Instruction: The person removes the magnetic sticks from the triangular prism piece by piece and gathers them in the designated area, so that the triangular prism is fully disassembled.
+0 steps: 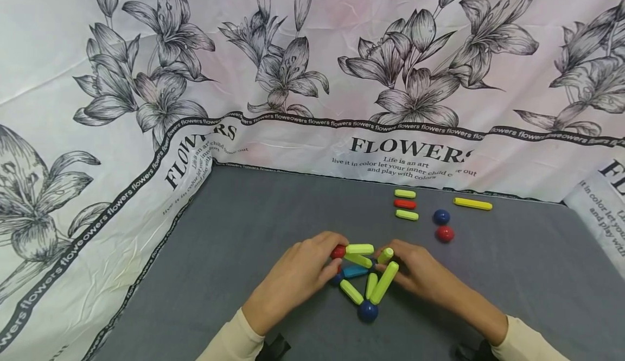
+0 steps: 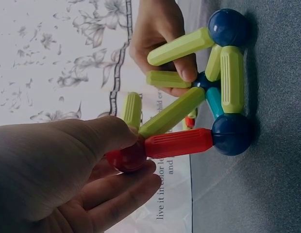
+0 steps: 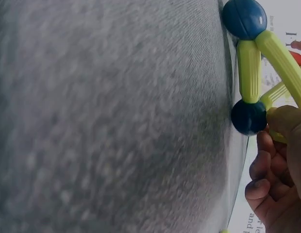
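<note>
On the grey cloth stands a building frame of magnetic sticks and balls. A triangle at its base joins a near blue ball (image 1: 368, 311), a left blue ball (image 2: 233, 134) and a right blue ball (image 3: 249, 118) by two light green sticks and a blue stick (image 1: 355, 271). My left hand (image 1: 298, 263) pinches a raised red ball (image 2: 127, 154), which a red stick (image 2: 179, 142) links to the left blue ball. Two light green sticks stick out from the red ball. At the right blue ball, my right hand (image 1: 420, 268) pinches a light green stick (image 2: 166, 78). Another light green stick (image 1: 384, 283) slants up from the near ball.
Behind the frame lie two short light green sticks (image 1: 405, 193), a red stick (image 1: 405, 204) and a yellow stick (image 1: 472, 203). A loose blue ball (image 1: 441, 217) and red ball (image 1: 445, 234) lie to the right. Flower-printed cloth (image 1: 293, 144) hangs along the back and left.
</note>
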The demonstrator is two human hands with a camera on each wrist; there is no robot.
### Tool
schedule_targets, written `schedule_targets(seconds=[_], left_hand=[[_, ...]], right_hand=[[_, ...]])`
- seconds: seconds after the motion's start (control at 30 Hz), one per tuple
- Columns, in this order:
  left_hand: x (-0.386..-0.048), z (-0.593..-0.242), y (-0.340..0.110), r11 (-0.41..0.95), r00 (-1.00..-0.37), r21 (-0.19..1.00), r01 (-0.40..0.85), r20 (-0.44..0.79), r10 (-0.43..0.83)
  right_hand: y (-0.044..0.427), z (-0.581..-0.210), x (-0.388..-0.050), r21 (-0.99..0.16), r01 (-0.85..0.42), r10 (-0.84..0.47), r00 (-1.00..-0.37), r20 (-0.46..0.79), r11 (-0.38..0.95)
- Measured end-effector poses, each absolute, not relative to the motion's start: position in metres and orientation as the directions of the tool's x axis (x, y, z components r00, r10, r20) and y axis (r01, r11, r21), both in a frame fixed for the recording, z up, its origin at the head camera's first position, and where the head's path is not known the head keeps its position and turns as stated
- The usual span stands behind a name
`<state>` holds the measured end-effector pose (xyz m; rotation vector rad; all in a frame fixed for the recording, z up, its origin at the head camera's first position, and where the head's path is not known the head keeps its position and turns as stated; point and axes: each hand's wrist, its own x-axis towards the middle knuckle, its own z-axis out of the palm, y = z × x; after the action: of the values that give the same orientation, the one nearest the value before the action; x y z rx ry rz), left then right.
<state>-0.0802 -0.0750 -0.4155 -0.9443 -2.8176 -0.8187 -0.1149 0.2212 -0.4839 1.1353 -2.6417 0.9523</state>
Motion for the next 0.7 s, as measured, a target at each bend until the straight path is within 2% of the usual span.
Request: schedule_targets(seconds=[0.2,0.33,0.53,0.7], left_hand=[[-0.081,-0.416,-0.075,0.671,-0.814,0.474,0.57,0.22,0.537],[-0.081,-0.415,-0.075,0.671,-0.817,0.479,0.566,0.214,0.536],[-0.08,-0.416,-0.076,0.673,-0.82,0.484,0.559,0.207,0.533],[-0.08,-0.417,-0.076,0.669,-0.817,0.484,0.564,0.212,0.535]], right_hand=[[0.232,-0.48,-0.115,-0.528,-0.591,-0.532,-0.799,0.28,0.61],[0.239,-0.478,-0.116,-0.511,-0.558,-0.488,-0.827,0.279,0.654],[0.244,-0.475,-0.117,-0.422,-0.555,-0.468,-0.832,0.299,0.717],[0.249,-0.473,-0.12,-0.382,-0.55,-0.414,-0.826,0.382,0.743]])
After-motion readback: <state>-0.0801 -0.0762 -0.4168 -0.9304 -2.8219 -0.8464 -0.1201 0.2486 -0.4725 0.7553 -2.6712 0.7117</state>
